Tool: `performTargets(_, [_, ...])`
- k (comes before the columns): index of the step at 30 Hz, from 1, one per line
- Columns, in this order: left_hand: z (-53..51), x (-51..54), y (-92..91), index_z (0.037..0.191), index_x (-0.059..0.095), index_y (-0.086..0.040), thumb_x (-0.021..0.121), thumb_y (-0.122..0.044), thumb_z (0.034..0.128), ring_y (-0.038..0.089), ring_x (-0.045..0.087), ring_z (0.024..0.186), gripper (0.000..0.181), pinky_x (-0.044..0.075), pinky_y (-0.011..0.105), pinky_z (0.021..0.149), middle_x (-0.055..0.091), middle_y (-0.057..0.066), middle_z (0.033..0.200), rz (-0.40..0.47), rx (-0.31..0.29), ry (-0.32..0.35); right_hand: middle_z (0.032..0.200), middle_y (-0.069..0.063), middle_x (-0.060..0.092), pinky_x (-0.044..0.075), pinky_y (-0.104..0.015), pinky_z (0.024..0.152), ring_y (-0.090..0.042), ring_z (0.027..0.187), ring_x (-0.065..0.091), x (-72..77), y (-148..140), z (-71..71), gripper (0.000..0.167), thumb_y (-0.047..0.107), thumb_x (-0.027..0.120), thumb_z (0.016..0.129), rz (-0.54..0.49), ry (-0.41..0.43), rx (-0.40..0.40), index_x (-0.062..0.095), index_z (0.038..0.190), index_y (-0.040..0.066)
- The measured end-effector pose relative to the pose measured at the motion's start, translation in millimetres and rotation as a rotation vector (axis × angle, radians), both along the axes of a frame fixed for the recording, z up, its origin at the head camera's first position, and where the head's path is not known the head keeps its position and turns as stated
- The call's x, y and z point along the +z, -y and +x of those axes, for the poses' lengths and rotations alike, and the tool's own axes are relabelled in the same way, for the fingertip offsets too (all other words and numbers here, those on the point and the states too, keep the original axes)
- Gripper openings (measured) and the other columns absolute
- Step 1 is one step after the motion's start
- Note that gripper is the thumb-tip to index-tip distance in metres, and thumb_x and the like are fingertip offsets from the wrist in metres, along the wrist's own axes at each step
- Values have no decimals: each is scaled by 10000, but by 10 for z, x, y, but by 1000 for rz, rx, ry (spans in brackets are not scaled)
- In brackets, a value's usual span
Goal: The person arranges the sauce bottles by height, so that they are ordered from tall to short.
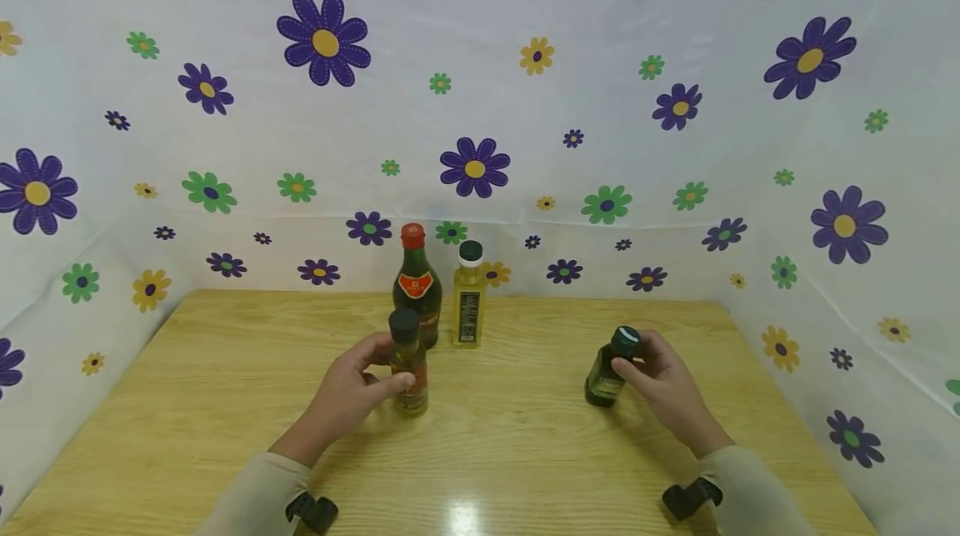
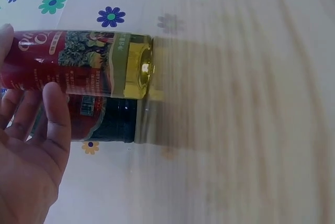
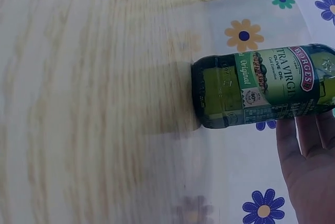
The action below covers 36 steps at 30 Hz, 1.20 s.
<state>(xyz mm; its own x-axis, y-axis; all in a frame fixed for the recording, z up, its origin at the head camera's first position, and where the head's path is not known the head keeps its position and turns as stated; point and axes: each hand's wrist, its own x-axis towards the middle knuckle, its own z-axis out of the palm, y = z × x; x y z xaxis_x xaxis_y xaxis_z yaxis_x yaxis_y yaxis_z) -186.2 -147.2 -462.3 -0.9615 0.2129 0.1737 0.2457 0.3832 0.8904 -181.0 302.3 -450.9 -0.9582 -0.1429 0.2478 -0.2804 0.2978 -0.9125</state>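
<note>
Pale wood-grain forms the surface of the table (image 1: 517,444), on which we record four bottles. Left of the middle, between the far and near edges, we find the red-labelled bottle (image 1: 412,382) of yellow oil, dark-capped and upright. Our left hand (image 1: 348,394) grips it, thumb across the front and fingers around the far side. Whether its base touches the wood we cannot tell.

Toward the right edge we note the green bottle (image 1: 603,373), its label reading "Borges" and "Olive Oil". It is tilted, cap toward the right edge. Our right hand (image 1: 667,390) holds it near the neck, thumb and fingers curled on it. We cannot tell whether its base bears fully on the table.

As to obstructions: directly behind the red-labelled bottle, nearer the far edge, stands a dark bottle (image 1: 416,282) with a red cap; the held bottle hides part of its lower body. Just beside it, to the right, stands a slim bottle (image 1: 468,311) of pale yellow oil with a dark-topped white cap. Both are upright. White flowered cloth (image 1: 420,127) rises behind the far edge and along both sides.
</note>
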Motion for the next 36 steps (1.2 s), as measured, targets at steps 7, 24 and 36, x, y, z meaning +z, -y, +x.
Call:
performTargets(7, [-13, 58, -94, 1348, 629, -197, 813, -303, 914, 225, 626, 1107, 482, 539, 285, 760, 694, 32, 1213, 17, 1, 2, 1165, -22, 624, 554, -200, 869, -80, 1040, 652, -22, 9, -14, 284, 87, 629, 1037, -13, -16, 4, 529, 1281, -19])
performTargets(24, [-125, 249, -669, 1323, 648, -227, 838, -264, 892, 169, 649, 1061, 473, 536, 283, 755, 715, -27, 1172, 33, -66, -50, 1173, -41, 628, 559, -212, 884, -89, 1068, 651, -60, 33, -4, 292, 78, 624, 1039, -48, -30, 7, 528, 1298, -14])
performTargets(36, [-270, 346, -1199, 1315, 646, -227, 835, -333, 893, 150, 628, 1058, 474, 527, 361, 823, 693, -56, 1154, 45, -19, -73, 1193, -74, 618, 557, -211, 892, -84, 1075, 650, -91, 2, -28, 313, 91, 625, 1041, -50, -23, -6, 524, 1317, -18])
